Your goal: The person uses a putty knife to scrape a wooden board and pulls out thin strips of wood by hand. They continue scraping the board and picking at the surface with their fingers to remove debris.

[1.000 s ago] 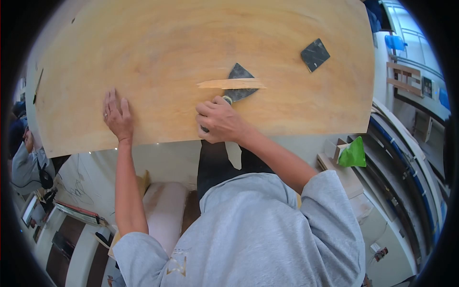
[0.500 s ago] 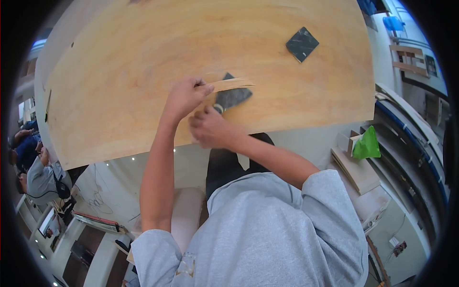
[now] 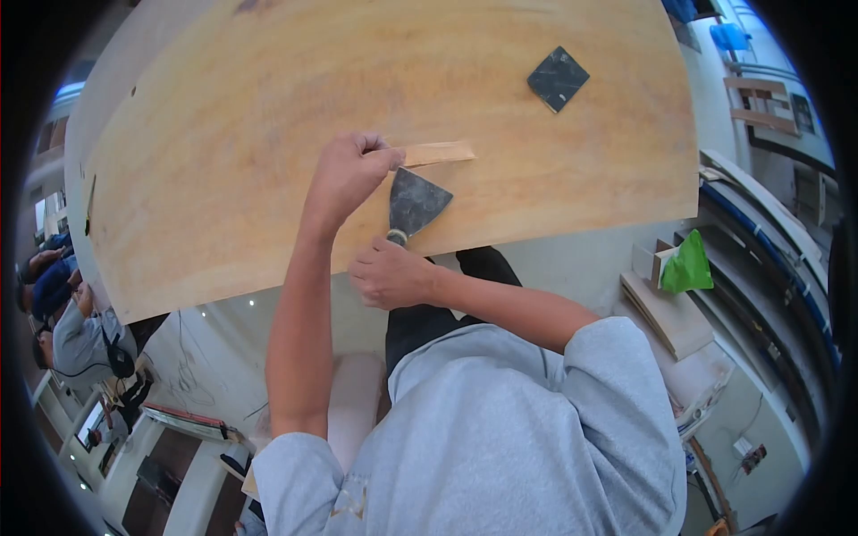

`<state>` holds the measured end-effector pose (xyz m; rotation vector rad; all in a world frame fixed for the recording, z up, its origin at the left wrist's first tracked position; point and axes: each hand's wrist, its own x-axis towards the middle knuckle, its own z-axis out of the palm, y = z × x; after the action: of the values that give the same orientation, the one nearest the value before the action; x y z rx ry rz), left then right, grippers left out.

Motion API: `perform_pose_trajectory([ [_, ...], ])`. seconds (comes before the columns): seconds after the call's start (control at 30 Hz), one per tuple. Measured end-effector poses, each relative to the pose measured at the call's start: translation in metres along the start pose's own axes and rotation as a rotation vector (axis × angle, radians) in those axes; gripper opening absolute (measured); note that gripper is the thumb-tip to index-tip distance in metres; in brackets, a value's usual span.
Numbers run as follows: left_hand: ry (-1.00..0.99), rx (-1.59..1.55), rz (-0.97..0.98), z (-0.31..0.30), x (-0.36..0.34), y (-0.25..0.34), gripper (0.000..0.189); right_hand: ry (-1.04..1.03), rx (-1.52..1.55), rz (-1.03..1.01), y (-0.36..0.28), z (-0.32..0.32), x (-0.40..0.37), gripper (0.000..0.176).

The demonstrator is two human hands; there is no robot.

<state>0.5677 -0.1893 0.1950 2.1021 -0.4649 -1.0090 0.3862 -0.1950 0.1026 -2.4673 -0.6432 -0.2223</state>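
My left hand pinches one end of a thin, pale wood strip, which stretches off to the right over the wooden board. Just below, my right hand is wrapped around the handle of a putty knife. Its wide dark blade points away from me, with the blade's upper corner close beneath the strip near my left fingertips. Most of the knife's handle is hidden inside my right fist. Farther up the board lies a dark square piece of sandpaper.
A thin dark tool lies along the board's left edge. Beyond that side, people in grey and blue are seated. On the right stand a green bag on wooden pieces and a rack of curved panels.
My right hand has drawn the putty knife toward me, so its blade no longer lies under the strip. My left hand keeps hold of the strip, nearly in place.
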Motion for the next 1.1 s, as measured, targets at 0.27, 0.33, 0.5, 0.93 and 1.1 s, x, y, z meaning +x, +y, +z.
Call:
perform_pose_trajectory([
  [0.27, 0.029, -0.073, 0.017, -0.002, 0.002, 0.004, 0.03, 0.125, -0.056, 0.077, 0.009, -0.003, -0.004, 0.02],
  [0.33, 0.017, -0.039, 0.027, -0.003, 0.004, 0.006, 0.03, 0.046, 0.004, 0.041, 0.004, 0.0, -0.008, 0.017],
  [0.5, -0.008, -0.142, 0.044, -0.005, 0.005, -0.002, 0.024, 0.119, -0.021, 0.125, 0.066, -0.039, -0.023, 0.019],
  [0.93, 0.3, -0.402, 0.073, -0.123, -0.066, -0.031, 0.025, 0.055, 0.154, 0.042, 0.003, -0.128, -0.034, 0.023],
  [1.1, 0.368, -0.859, -0.05, -0.107, -0.178, -0.185, 0.023, 0.648, 0.543, 0.579, 0.044, -0.188, -0.07, 0.017],
])
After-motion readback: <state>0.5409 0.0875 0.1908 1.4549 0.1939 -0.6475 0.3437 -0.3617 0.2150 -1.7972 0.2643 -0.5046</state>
